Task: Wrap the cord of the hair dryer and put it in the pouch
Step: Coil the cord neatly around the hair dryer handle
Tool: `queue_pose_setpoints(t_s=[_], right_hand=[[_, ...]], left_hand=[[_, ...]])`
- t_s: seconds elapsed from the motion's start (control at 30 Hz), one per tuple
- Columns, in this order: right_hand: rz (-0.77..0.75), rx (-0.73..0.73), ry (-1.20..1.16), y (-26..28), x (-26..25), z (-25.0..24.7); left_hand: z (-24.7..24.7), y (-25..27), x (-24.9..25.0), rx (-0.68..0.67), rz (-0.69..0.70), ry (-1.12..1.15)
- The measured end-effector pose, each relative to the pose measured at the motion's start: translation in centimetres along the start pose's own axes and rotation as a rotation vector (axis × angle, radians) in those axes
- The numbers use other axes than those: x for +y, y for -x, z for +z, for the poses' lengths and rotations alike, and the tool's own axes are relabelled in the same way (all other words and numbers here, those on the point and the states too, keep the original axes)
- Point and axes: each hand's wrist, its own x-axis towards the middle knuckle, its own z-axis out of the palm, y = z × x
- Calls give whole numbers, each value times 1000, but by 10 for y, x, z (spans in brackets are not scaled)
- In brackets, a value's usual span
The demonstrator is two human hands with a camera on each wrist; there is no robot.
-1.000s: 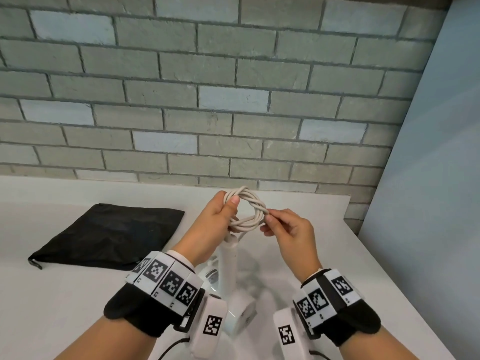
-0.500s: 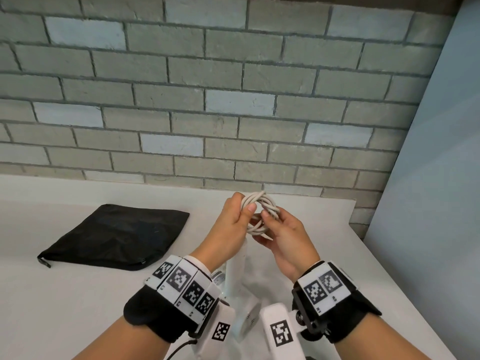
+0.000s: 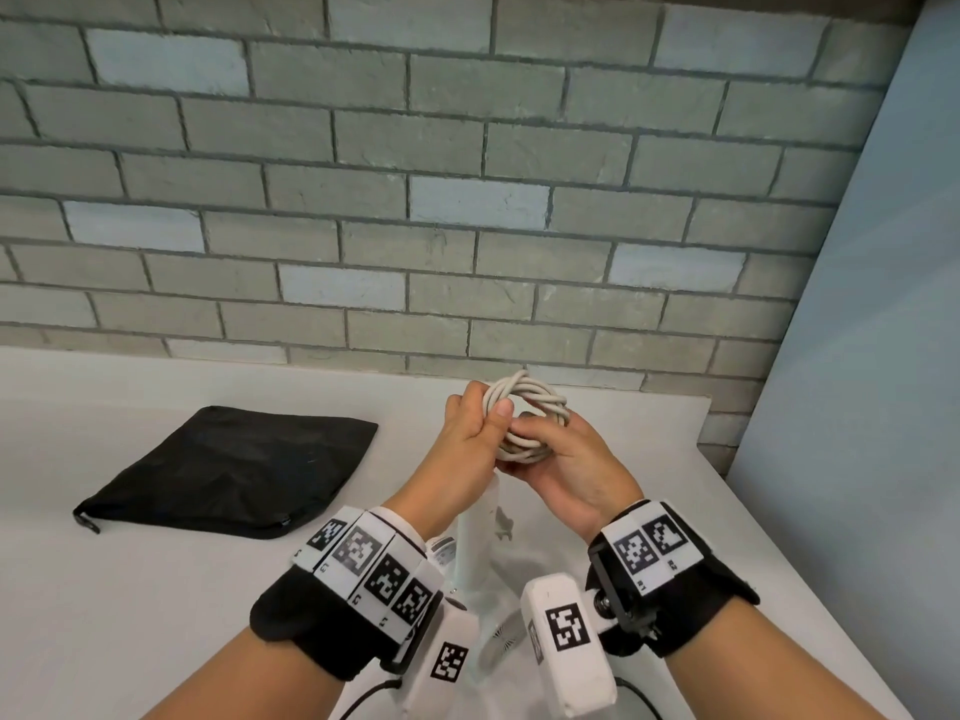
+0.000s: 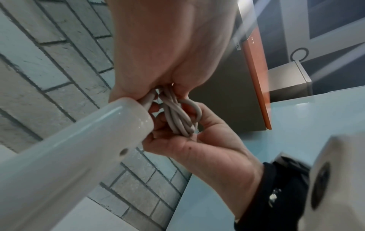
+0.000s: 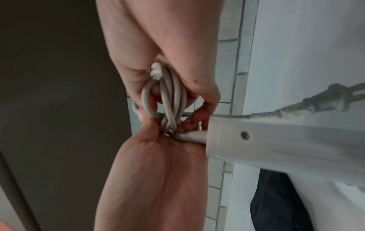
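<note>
A white cord [image 3: 527, 402] is wound into a small coil above the table. My left hand [image 3: 485, 413] grips the coil's left side, thumb over the strands. My right hand [image 3: 537, 433] holds the lower right side, its fingers curled into the coil and a loose loop [image 4: 194, 107] running over them. The white hair dryer [image 3: 478, 532] hangs below the hands by its handle [image 4: 69, 148], its head hidden behind my wrists. The plug [image 5: 331, 100] trails loose beside the handle. A flat black pouch [image 3: 234, 470] lies on the table to the left, well apart from both hands.
The white table [image 3: 130, 615] ends at a grey brick wall [image 3: 467, 200] behind. A pale panel [image 3: 857, 407] stands along the table's right edge. Bare tabletop lies between the pouch and my hands.
My right hand has gone from pinching the coil's right side to closing in under it, fingers inside the coil. Both hands now sit tight together around the cord.
</note>
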Motion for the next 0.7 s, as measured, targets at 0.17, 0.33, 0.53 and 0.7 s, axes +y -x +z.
queue_pose_setpoints(t_s=[0.17, 0.33, 0.53, 0.7], right_hand=[[38, 23, 32, 2, -1, -5], [109, 176, 416, 11, -1, -9], [25, 171, 250, 24, 7, -19], [-120, 73, -228, 33, 14, -21]], left_hand=[[1, -4, -4, 51, -23, 11], [5, -7, -5, 119, 13, -76], [10, -13, -6, 204, -24, -48], [16, -13, -2, 172, -70, 4]])
